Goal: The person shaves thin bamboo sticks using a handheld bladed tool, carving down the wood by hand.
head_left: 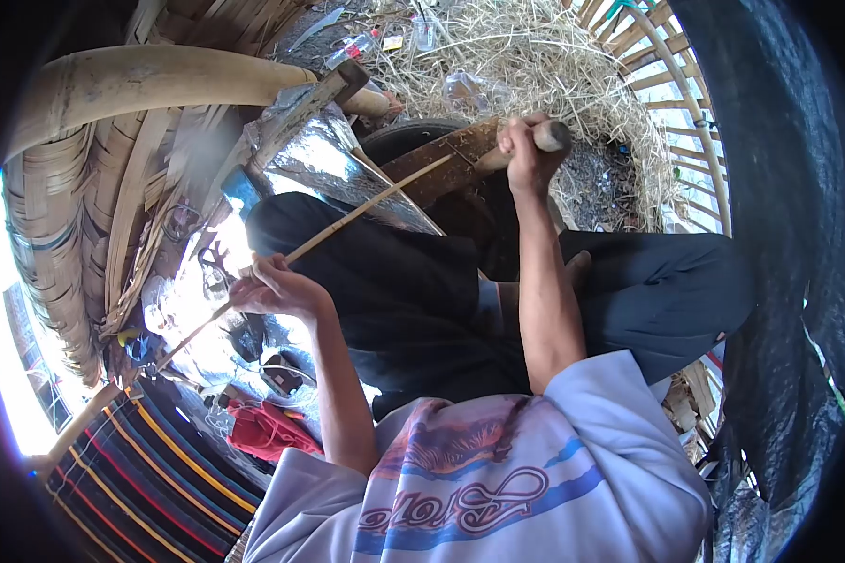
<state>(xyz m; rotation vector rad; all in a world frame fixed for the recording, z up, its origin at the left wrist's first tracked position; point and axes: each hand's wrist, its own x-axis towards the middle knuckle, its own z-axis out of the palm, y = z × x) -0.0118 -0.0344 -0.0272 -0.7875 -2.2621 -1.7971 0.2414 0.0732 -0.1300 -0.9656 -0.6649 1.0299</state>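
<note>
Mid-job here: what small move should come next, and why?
Probably draw the bamboo stick slightly back with the left hand, holding the broad-bladed knife steady: the stick's far end appears to meet the blade, and the right hand grips the wooden handle.

The left hand (277, 286) grips the stick (366, 206) partway along. At the stick's upper end, the right hand (528, 155) holds a blade (432, 178) by its handle (554, 137). Straw (554, 56) lies beyond that end, striped cloth (150, 469) below the lower.
</note>
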